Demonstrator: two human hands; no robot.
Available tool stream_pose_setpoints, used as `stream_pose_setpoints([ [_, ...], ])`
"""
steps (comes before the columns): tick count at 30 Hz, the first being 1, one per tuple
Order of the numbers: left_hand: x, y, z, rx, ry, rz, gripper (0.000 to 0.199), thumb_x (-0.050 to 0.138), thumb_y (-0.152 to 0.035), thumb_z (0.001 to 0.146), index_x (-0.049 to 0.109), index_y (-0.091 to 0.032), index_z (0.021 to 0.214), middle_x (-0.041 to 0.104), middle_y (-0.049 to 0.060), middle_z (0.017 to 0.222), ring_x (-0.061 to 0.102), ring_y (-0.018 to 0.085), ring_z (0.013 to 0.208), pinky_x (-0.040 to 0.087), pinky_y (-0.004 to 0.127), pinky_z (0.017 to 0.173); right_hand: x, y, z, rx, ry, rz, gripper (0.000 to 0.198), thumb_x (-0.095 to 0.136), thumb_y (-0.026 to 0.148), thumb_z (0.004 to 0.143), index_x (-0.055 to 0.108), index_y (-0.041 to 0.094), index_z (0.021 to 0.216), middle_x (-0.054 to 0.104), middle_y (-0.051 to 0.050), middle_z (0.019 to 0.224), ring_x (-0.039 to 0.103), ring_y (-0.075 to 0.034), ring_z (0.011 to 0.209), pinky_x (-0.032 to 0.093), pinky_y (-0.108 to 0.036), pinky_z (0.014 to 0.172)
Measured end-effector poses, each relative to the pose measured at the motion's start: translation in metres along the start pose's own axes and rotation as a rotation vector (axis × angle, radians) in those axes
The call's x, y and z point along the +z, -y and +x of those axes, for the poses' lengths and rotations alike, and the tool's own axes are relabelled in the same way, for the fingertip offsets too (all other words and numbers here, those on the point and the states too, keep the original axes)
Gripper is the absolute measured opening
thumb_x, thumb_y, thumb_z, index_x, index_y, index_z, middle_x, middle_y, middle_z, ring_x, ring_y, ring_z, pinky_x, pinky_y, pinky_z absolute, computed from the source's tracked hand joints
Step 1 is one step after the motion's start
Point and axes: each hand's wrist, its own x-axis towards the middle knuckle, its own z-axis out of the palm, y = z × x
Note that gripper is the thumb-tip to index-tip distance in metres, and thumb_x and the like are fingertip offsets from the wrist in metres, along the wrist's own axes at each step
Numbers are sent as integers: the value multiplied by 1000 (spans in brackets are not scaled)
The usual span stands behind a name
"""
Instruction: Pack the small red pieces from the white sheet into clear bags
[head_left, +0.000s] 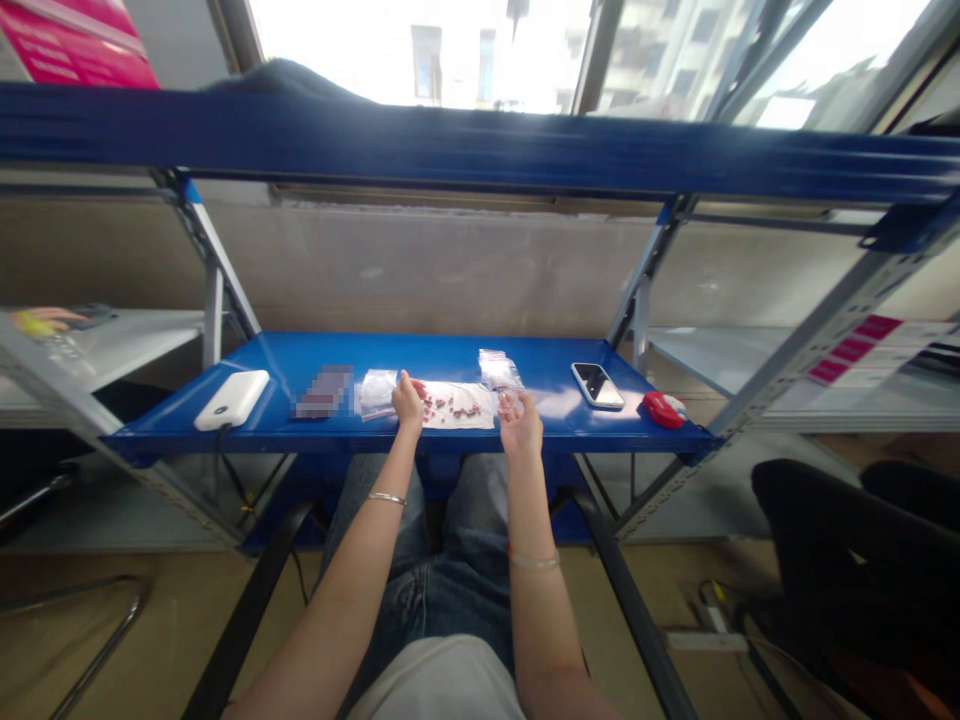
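Pieces (459,412), small and reddish, lie loose on a white sheet (481,396) between the left hand (407,403) at nine o'clock, fingers curled, any hold unclear, and the right hand (523,428) at three, holding clear plastic (510,401), so tugging the sheet could scatter them.

Two hands (409,402) (523,428), one white sheet (480,398), one white-rimmed phone (598,386).

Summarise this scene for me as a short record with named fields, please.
Surface: blue shelf
Left hand: at the white sheet's left end; grip unclear
Right hand: holding a clear plastic item near the sheet's right end
Between hands: white sheet bearing small reddish pieces
Further left: clear bag, pixelated item, white device
Further right: phone, red item
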Motion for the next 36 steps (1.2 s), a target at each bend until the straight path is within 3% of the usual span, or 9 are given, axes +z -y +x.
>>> stream_pose_setpoints([
  [6, -4, -3, 3, -56, 86, -296, 54, 34, -55, 85, 55, -17, 53, 58, 4, 54, 58, 12, 53, 45, 24, 60, 3, -1, -7, -8, 18, -6, 23, 68, 18, 69, 55, 17, 88, 61, 0, 75, 63, -8, 66, 50, -13, 52],
  [12, -9, -8, 3, -97, 181, -445, 56, 32, -57, 85, 60, -15, 60, 64, 7, 62, 64, 15, 64, 47, 27, 70, 4, -2, -11, -10, 24, -121, 43, 75, 24, 63, 56, 18, 101, 57, 5, 67, 52, -6, 48, 41, -15, 38],
  [18, -16, -22, -37, 169, 107, -158, 44, 52, -57, 78, 63, -16, 65, 65, 4, 65, 61, 15, 67, 46, 27, 70, 3, -6, -14, -82, 29, -300, 78, 81, 29, 54, 46, 21, 123, 61, 3, 78, 52, -6, 50, 37, -14, 35],
  [20, -17, -34, -58, 169, 226, -62, 44, 53, -58, 78, 64, -17, 68, 64, 3, 63, 60, 15, 63, 44, 26, 63, 3, -8, -16, -91, 47, -357, 86, 82, 31, 53, 42, 23, 128, 62, 3, 80, 54, -7, 53, 38, -14, 36],
  [23, -17, -56, -82, 229, 609, 97, 42, 56, -56, 77, 65, -16, 66, 66, 4, 67, 60, 15, 65, 44, 26, 63, 4, -12, -17, -133, 86, -407, 91, 82, 31, 51, 40, 24, 131, 64, 2, 83, 59, -8, 58, 40, -13, 39],
  [25, -17, -69, -91, 235, 754, 128, 40, 57, -56, 77, 67, -17, 74, 68, 4, 73, 61, 16, 70, 44, 26, 65, 5, -14, -18, -180, 142, -440, 91, 83, 29, 49, 42, 23, 130, 64, 3, 83, 59, -9, 59, 40, -13, 39],
  [28, -19, -79, -93, 149, 703, 103, 38, 62, -53, 73, 68, -17, 86, 69, 5, 80, 62, 18, 75, 45, 26, 64, 5, -14, -22, -217, 337, -524, 82, 82, 24, 46, 52, 18, 122, 65, 2, 79, 57, -8, 54, 38, -13, 37],
  [31, -25, -78, -89, 92, 618, 36, 35, 69, -47, 67, 68, -16, 84, 70, 6, 81, 64, 19, 78, 47, 27, 66, 6, -14, -31, -181, 561, -626, 71, 82, 20, 45, 59, 16, 112, 65, 2, 74, 56, -7, 50, 38, -13, 37],
  [36, -35, -74, -81, 139, 469, -35, 31, 67, -44, 68, 69, -15, 78, 70, 6, 79, 64, 19, 78, 48, 26, 66, 11, -19, -47, -92, 714, -671, 64, 82, 21, 49, 60, 17, 110, 67, 2, 75, 62, -10, 54, 43, -14, 39],
])
